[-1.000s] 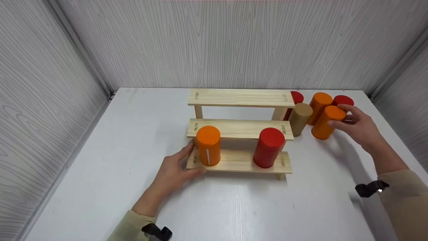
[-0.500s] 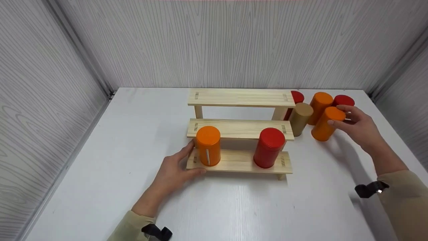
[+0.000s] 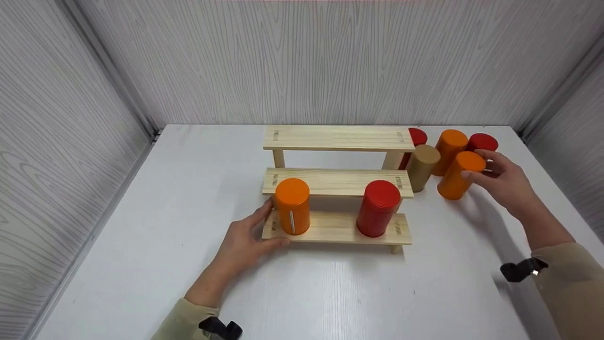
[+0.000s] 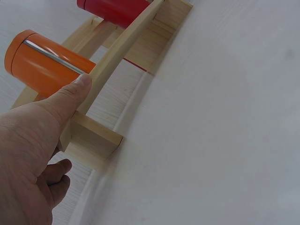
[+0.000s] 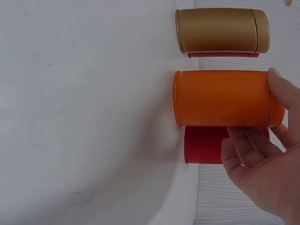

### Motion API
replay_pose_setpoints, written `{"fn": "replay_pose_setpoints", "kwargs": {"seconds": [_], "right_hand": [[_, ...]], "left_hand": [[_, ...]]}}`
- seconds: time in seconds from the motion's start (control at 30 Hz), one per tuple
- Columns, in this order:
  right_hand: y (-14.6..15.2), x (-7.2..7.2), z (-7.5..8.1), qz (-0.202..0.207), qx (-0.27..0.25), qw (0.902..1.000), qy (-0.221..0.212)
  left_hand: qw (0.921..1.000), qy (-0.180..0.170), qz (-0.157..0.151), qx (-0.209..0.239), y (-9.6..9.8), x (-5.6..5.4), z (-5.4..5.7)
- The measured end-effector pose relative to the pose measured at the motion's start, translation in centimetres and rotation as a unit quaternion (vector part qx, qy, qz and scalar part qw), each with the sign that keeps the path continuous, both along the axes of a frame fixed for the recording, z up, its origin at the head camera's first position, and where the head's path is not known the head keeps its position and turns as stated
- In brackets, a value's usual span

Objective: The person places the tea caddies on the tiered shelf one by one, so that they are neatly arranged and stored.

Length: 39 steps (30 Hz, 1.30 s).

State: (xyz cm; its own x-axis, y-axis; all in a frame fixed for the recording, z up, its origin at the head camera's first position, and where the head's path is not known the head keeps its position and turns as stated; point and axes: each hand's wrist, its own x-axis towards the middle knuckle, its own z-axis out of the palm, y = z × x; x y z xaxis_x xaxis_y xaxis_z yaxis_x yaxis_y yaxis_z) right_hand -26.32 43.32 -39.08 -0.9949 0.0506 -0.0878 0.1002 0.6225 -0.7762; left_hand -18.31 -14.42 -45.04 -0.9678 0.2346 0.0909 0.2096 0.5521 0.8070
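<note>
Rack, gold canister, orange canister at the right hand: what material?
Rack: likely unpainted wood; pale grain and darker joint ends show. Gold canister: perhaps painted metal, satin; soft highlights, lidded with a thin seam. Orange canister: probably the same, smooth coat, raised base rim. Plastic remains possible for both.

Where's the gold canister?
Head view, right of centre: the gold canister stands between the wooden rack and the orange canister the right hand grips.

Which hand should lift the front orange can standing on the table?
Probably the right hand: it holds the front orange can near its top. The left hand is farther away, gripping the left end of the wooden shelf.
</note>
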Motion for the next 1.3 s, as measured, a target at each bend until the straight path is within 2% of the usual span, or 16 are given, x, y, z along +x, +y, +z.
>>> {"fn": "replay_pose_setpoints", "kwargs": {"seconds": [0.47,0.83,1.13,1.3], "right_hand": [[-0.3,1.1,0.3,0.008,0.007,0.9999,0.007],[-0.3,2.0,1.7,0.024,0.023,0.9994,-0.008],[-0.9,3.7,4.2,0.048,0.068,0.9958,0.039],[-1.7,4.6,5.7,0.064,0.069,0.9925,0.078]], "left_hand": [[0.9999,-0.010,0.010,0.003,-0.1,0.1,-0.4],[0.9998,-0.016,0.013,-0.001,0.0,0.1,-0.5],[0.9997,-0.023,0.012,-0.002,0.1,0.0,-0.3],[0.9997,-0.020,0.010,-0.006,0.1,-0.1,-0.1]]}}
